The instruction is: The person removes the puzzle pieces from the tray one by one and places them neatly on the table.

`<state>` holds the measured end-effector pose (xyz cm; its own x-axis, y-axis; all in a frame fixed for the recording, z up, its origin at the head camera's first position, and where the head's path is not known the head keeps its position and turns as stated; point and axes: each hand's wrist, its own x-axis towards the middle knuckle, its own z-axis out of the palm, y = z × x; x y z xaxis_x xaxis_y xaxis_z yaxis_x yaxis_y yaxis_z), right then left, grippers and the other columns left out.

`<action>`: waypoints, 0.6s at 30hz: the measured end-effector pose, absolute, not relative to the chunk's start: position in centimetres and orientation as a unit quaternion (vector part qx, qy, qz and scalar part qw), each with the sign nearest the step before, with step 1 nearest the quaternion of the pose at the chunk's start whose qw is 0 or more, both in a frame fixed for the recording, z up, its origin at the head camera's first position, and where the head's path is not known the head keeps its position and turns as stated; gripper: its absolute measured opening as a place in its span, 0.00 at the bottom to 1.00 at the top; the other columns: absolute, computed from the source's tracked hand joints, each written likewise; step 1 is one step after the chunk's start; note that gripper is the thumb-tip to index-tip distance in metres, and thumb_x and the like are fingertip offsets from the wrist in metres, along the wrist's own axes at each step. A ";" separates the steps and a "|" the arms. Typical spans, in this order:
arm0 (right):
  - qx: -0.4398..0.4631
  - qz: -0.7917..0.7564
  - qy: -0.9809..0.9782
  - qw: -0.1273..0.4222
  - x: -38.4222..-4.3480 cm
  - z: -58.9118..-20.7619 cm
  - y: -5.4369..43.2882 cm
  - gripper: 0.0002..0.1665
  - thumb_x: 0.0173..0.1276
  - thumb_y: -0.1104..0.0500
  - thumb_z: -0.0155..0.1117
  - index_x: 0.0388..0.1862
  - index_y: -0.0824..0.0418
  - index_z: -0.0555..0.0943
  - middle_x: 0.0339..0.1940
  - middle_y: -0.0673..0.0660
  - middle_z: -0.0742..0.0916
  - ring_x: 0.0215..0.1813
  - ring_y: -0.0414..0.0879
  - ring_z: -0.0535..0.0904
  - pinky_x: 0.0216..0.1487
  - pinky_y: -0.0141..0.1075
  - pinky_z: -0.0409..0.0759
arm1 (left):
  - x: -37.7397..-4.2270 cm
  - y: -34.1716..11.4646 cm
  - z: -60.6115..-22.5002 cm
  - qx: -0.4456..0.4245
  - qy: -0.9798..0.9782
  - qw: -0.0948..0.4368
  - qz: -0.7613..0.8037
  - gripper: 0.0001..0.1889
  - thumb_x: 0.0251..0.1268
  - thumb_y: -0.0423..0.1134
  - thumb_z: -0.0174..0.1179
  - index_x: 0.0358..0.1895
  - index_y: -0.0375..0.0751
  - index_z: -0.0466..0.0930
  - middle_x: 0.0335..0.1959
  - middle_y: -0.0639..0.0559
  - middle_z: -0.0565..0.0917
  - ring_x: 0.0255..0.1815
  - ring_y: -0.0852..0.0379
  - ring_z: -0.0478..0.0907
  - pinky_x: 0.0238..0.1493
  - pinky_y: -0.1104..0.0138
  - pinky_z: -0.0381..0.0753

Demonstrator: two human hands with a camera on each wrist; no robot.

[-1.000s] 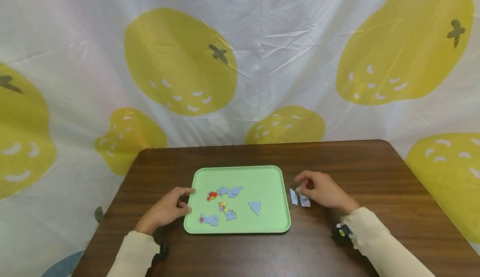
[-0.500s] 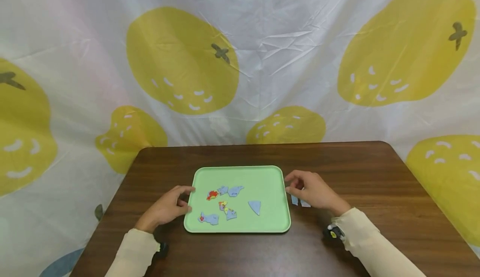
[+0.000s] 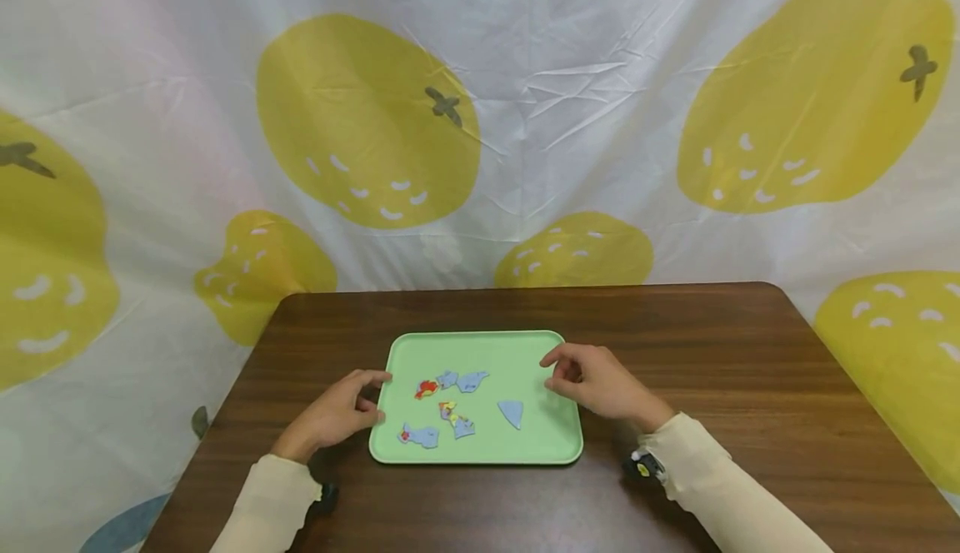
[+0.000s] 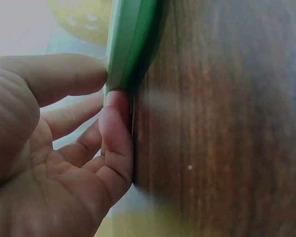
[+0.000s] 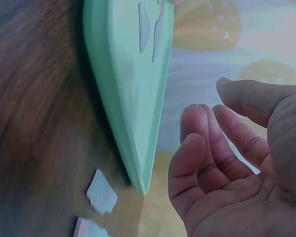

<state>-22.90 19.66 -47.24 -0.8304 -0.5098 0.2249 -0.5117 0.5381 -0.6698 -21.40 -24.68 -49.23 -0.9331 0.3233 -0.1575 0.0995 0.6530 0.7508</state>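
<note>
On the table lies a light green tray bearing several flat, thin pieces with printed pictures. Among them are a plain blue wedge-shaped piece, a red piece, a blue piece with a red patch and a blue-and-yellow one. My left hand touches the tray's left rim with its fingertips, thumb and forefinger spread apart. Over the tray's right edge hovers my right hand, fingers loosely bent and nothing between them. In the right wrist view, a pale blue piece lies on the table beside the tray.
The brown wooden table extends around the tray. Behind it hangs a white curtain printed with large yellow fruit. Another loose piece shows at the bottom of the right wrist view; the right hand and arm hide it from the head camera.
My right hand has moved left, from above the loose pieces on the table to over the tray's right edge. The left hand has stayed at the left rim.
</note>
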 end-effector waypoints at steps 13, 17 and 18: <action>0.322 0.384 -0.865 -0.025 -23.5 -47.7 16.7 0.19 0.66 0.58 0.79 0.53 0.62 0.86 0.33 0.47 0.87 0.34 0.33 0.81 0.40 0.31 0.82 | -21.4 -24.7 -49.3 0.115 0.903 0.142 0.390 0.30 0.70 0.33 0.69 0.75 0.42 0.73 0.70 0.37 0.74 0.54 0.49 0.83 0.46 0.62 0.83; 0.329 0.385 -0.862 -0.036 -23.3 -47.9 15.9 0.19 0.66 0.58 0.79 0.53 0.62 0.86 0.37 0.52 0.88 0.37 0.35 0.82 0.44 0.38 0.85 | -21.4 -24.6 -49.2 0.114 0.902 0.140 0.392 0.30 0.70 0.33 0.69 0.74 0.41 0.74 0.70 0.37 0.74 0.54 0.49 0.83 0.45 0.62 0.83; 0.328 0.385 -0.862 -0.040 -23.3 -48.0 15.8 0.19 0.66 0.58 0.79 0.54 0.62 0.86 0.38 0.54 0.88 0.38 0.36 0.82 0.45 0.40 0.85 | -21.4 -24.6 -49.2 0.114 0.902 0.140 0.392 0.30 0.70 0.32 0.69 0.74 0.41 0.74 0.70 0.37 0.74 0.54 0.49 0.83 0.45 0.62 0.82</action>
